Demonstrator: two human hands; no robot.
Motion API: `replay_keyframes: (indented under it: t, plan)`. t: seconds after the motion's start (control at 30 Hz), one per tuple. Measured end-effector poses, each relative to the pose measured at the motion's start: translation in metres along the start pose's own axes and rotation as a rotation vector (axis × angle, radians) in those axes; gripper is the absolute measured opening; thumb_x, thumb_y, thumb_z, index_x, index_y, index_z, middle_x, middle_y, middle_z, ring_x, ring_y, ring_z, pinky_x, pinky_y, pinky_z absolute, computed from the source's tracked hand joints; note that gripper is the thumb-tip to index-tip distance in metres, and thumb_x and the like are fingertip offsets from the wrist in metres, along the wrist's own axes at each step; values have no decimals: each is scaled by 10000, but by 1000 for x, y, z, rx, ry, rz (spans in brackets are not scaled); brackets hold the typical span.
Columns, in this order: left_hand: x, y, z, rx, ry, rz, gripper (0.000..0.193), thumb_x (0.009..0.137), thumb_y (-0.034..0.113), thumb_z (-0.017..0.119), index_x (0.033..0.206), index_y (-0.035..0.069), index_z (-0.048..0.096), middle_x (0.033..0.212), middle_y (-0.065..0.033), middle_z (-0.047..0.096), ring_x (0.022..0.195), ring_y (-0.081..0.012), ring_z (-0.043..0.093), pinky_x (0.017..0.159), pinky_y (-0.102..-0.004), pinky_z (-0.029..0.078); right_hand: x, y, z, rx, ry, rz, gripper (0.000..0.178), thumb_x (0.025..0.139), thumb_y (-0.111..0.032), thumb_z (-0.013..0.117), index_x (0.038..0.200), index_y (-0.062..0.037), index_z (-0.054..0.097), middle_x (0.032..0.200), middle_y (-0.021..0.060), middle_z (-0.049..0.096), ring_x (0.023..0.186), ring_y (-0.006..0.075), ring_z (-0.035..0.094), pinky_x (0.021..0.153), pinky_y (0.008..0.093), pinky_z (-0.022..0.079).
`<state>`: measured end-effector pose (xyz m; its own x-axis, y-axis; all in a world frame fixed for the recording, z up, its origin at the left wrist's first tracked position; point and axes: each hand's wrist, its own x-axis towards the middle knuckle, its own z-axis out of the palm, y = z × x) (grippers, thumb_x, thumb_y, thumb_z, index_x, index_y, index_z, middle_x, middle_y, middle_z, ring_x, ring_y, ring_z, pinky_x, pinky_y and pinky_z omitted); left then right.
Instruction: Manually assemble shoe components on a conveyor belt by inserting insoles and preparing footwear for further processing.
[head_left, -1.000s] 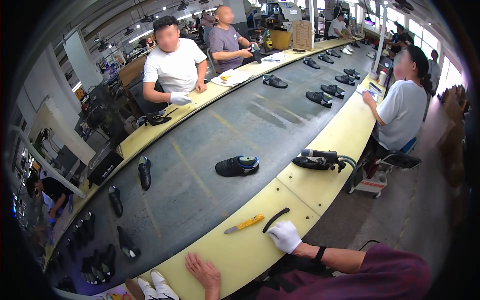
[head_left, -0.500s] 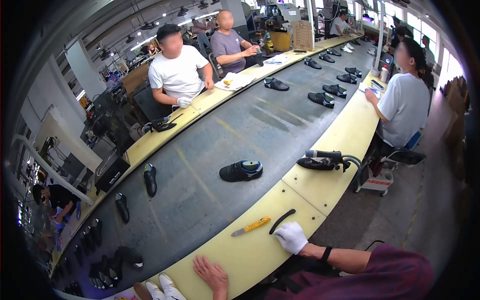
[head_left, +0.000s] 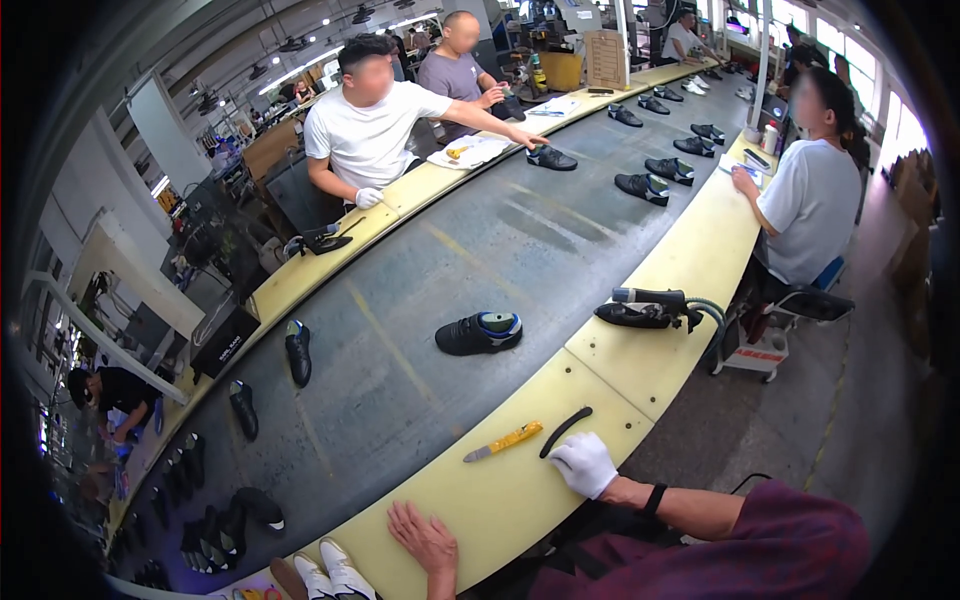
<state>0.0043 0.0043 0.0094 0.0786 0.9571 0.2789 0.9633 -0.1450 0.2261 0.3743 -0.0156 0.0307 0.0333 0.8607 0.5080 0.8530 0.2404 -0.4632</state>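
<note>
My left hand [head_left: 425, 535], bare, lies palm down with its fingers stretched out on the pale yellow ledge [head_left: 480, 510]. White shoes [head_left: 338, 570] stand just left of it. My right hand [head_left: 584, 465] wears a white glove and rests curled at the ledge's near edge. Its fingertips are beside the lower end of a curved black strip [head_left: 566, 432]; whether they touch it, or hold anything, is hidden. A yellow-handled knife [head_left: 503, 441] with a grey tip lies to the left of the strip. Across from it, a black shoe [head_left: 478, 334] sits on the grey conveyor belt [head_left: 400, 400].
A black tool with a hose [head_left: 650, 310] lies farther along my ledge. More black shoes [head_left: 642, 188] are spread over the belt. A person in white [head_left: 375, 130] sits opposite, another person [head_left: 808, 205] at far right. A pole [head_left: 762, 70] stands beyond.
The person opposite has stretched an arm out to a black shoe on the belt. Shoes on the belt shift slightly in the picture. My hands stay in place.
</note>
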Motion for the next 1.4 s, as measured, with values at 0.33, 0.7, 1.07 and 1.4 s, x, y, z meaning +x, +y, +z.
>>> replay_keyframes:
  t: [0.33, 0.7, 1.07, 1.4]
  plan:
    - [-2, 0, 2, 12, -5, -1, 630, 1030, 275, 554, 1530, -93, 447, 1678, -321, 388, 1612, -518, 276, 1324, -650, 180, -1, 0, -1, -2, 9, -22, 52, 868, -142, 778, 890, -148, 731, 833, 67, 653, 805, 308, 645, 732, 442, 485]
    - [-5, -1, 0, -12, 13, -19, 642, 1016, 252, 588, 1538, -95, 449, 1694, -315, 366, 1621, -505, 260, 1325, -650, 175, 0, -2, 0, 14, -5, -22, 62, 860, -137, 787, 883, -150, 731, 842, 69, 659, 791, 313, 646, 736, 448, 484]
    - [-3, -3, 3, -12, 27, 10, 644, 1011, 243, 613, 1536, -95, 458, 1693, -309, 373, 1623, -502, 260, 1329, -650, 176, 0, -2, -2, 44, -14, -5, 46, 891, -131, 778, 918, -140, 743, 846, 82, 675, 809, 330, 661, 746, 454, 498]
    - [4, 7, -7, -28, 37, 28, 614, 1025, 249, 578, 1509, -110, 460, 1661, -337, 396, 1596, -533, 288, 1320, -657, 190, 62, -38, -27, 545, -365, 176, 185, 1028, -233, 740, 1085, -60, 773, 989, 149, 766, 941, 347, 755, 828, 417, 600]
